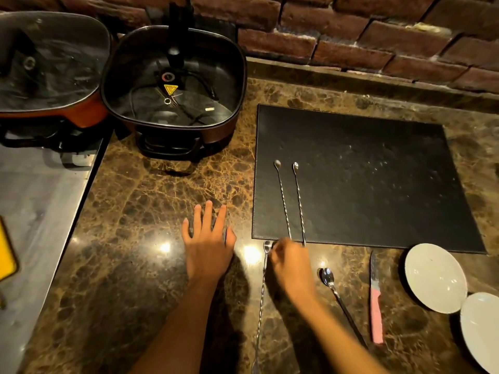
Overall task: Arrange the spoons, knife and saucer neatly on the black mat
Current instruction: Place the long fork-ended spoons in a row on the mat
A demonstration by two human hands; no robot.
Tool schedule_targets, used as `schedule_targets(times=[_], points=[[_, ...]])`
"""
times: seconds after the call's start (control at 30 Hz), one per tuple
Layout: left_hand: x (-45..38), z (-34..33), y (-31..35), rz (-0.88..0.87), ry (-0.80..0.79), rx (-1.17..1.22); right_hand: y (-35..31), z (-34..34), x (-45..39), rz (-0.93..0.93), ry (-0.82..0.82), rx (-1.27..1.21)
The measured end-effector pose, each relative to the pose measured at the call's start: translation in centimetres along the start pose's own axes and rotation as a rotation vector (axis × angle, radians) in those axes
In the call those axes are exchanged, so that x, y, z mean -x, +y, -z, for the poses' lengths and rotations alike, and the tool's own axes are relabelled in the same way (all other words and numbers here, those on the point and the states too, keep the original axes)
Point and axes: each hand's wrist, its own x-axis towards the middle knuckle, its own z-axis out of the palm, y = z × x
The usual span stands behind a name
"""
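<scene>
The black mat (378, 171) lies flat on the brown marbled bench (162, 201), its far edge near the brick wall (351, 36). Two long twisted-stem spoons lie side by side on the mat's left part, bowls pointing away: the left mat spoon (283, 198) and the right mat spoon (299, 201). Their near ends reach the mat's front edge.

The right hand (290, 261) is at those near ends, its fingers (278, 245) curled; motion blur prevents telling whether they grip a spoon. The left hand (209, 244) lies flat on the bench left of the mat, fingers spread and released, holding nothing.

Off the mat, on the bench in front of it: a third twisted spoon (261, 306), just left of the right hand; a shorter dark-handled spoon (340, 300); a knife with a pink handle (376, 300), blade pointing toward the mat. Right of the knife, a white saucer (434, 276), empty, just beside the mat's near right corner. A second white saucer (483, 327), also empty, touches or slightly overlaps it and is cut by the frame edge.

Far left: a black rectangular electric pot (175, 85) containing a coiled power cord (199, 85) and a yellow warning tag (171, 89). Beside it, a second pot with a glass lid (48, 60); contents not discernible.
</scene>
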Motion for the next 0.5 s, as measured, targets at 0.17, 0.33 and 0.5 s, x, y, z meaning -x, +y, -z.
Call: schedule_targets(times=[0.17,0.33,0.5], points=[[1.5,0.0,0.5,-0.020,0.076,0.014,1.2,-2.9,6.5,-0.039,-0.045,0.102],[1.0,-0.3,0.4,-0.005,0.042,0.020,0.6,-2.5,6.4,-0.046,-0.080,0.087],[1.0,-0.7,0.4,0.006,0.012,0.031,0.4,-1.6,5.0,0.001,-0.017,0.023]])
